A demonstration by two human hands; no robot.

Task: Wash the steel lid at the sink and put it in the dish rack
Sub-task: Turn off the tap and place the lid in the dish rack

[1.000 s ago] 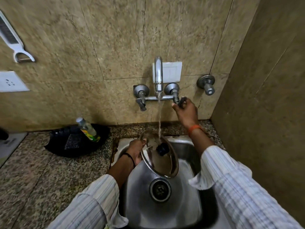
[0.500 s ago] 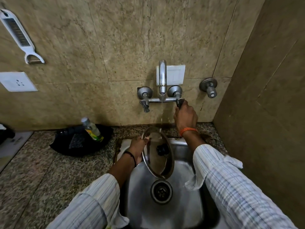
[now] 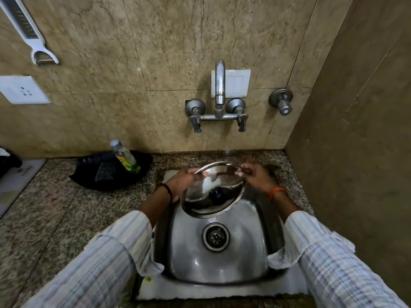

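counter: speckled granite, running along the tiled wall and into the right-hand corner
sink: steel basin set into the counter at its right end, with a round drain at the bottom
black tray: on the counter left of the sink, against the wall
bottle: clear, with green liquid and a grey cap, leaning in the black tray
white slab: flat on the counter at the far left edge, with a dark object on it, only partly in view
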